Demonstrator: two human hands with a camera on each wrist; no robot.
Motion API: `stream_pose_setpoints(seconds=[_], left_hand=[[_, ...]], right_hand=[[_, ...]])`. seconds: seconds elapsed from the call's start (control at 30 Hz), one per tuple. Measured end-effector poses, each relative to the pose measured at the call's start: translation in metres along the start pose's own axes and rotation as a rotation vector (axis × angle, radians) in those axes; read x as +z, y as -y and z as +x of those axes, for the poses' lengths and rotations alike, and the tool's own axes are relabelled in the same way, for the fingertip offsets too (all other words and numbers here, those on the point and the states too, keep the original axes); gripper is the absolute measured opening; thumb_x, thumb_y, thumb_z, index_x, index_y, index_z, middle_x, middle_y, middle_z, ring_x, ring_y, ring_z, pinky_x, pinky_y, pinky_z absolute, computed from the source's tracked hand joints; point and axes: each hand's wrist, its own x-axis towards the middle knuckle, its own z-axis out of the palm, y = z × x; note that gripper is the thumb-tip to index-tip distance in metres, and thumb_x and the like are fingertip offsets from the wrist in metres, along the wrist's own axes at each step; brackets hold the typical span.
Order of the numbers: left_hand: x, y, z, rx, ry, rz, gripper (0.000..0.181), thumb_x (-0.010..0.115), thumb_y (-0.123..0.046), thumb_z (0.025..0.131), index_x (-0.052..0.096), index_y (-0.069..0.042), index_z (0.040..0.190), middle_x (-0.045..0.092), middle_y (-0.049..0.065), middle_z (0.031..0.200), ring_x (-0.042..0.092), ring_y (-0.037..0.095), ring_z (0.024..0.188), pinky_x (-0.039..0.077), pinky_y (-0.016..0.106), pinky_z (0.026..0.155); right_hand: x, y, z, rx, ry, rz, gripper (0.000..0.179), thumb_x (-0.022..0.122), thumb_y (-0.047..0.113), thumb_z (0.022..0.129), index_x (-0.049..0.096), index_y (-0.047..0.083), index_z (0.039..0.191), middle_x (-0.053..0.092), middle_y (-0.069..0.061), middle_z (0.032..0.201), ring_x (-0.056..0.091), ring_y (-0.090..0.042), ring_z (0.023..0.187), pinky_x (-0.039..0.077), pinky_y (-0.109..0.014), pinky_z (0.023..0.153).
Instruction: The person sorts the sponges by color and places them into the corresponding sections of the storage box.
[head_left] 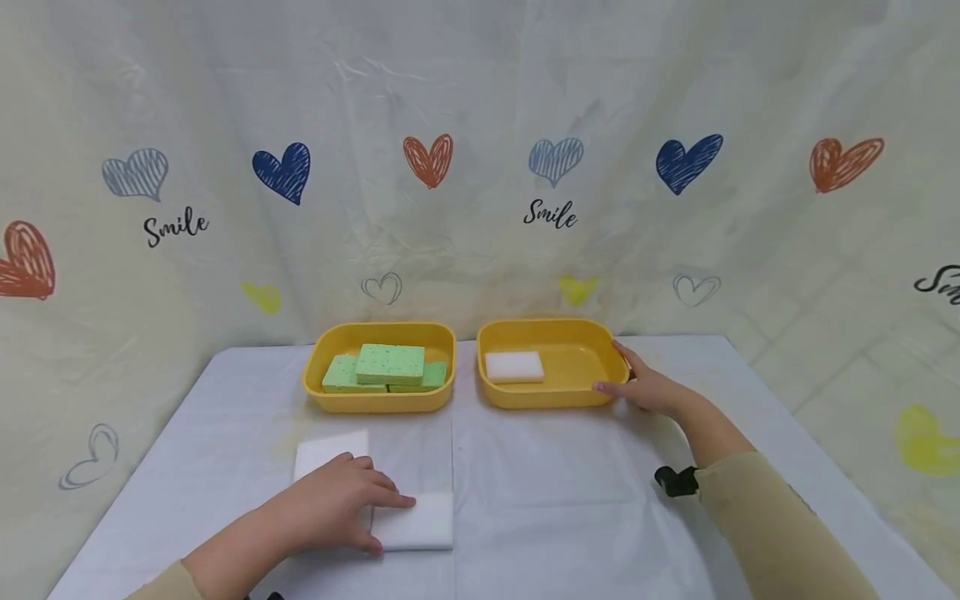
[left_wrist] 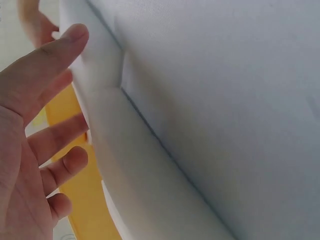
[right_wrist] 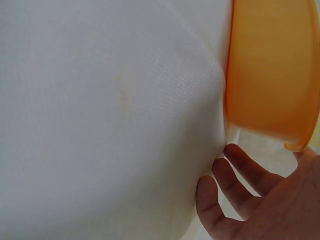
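From where I stand, the left hand (head_left: 333,504) lies over two white sponges, fingers spread and not closed round anything, its thumb by the front edge of the front white sponge (head_left: 423,525) and its forefinger across the top. The rear white sponge (head_left: 330,446) sits beyond, set to the left, mostly covered where the two meet. To take up the front one cleanly, I'd bring thumb and fingers onto opposite edges and squeeze gently; it looks soft and light, and a careless pull might drag its neighbour along. The right hand (head_left: 648,387) has thumb and forefinger holding the right-end rim of the right yellow tray (head_left: 547,396), the other fingers loosely extended below; a light hold should steady it without tipping. Inside, against the tray's left end, lies another white sponge (head_left: 514,367), with bare floor to its right. The left yellow tray (head_left: 378,402), a narrow gap away, holds three green sponges (head_left: 390,364), one resting across two. Both trays stand along the back edge of the tabletop (head_left: 555,500), close to the heart-printed sheet (head_left: 480,242), so there seems little room behind them. Open cloth stretches ahead of the right tray towards the right edge, leaving an easy path; only the raised rims call for lift.
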Motion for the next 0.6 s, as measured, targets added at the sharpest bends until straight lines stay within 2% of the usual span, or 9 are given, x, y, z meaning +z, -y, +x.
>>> stream_pose_setpoints(seconds=[0.2,0.43,0.6], left_hand=[[0.0007,-0.0005,-0.0021,0.004,0.005,0.029,0.066,0.086,-0.049,0.07,0.062,-0.042,0.132,0.065,-0.022,0.113,0.052,0.008,0.096,0.043,0.036,0.087],[-0.0008,0.0002,-0.0007,-0.01,0.018,-0.002,0.061,0.084,-0.043,0.075,0.061,-0.044,0.132,0.063,-0.022,0.112,0.051,0.009,0.1,0.044,0.04,0.089],[-0.0041,0.0009,0.0005,-0.027,-0.036,0.0,0.058,0.082,-0.042,0.078,0.062,-0.043,0.132,0.064,-0.022,0.114,0.052,0.011,0.102,0.044,0.041,0.091]], right_hand=[[-0.0006,-0.0002,0.0006,-0.013,0.008,0.011,0.117,0.067,0.061,0.085,-0.015,0.02,0.158,0.002,-0.031,0.16,0.015,-0.055,0.141,0.018,-0.072,0.109],[0.0009,-0.0029,0.0027,0.004,-0.004,0.003,0.115,0.066,0.062,0.086,-0.014,0.022,0.158,0.002,-0.03,0.16,0.015,-0.054,0.141,0.017,-0.073,0.108],[0.0018,-0.004,0.0028,0.005,-0.015,0.002,0.114,0.066,0.062,0.085,-0.012,0.023,0.159,0.003,-0.029,0.161,0.016,-0.054,0.142,0.017,-0.073,0.108]])
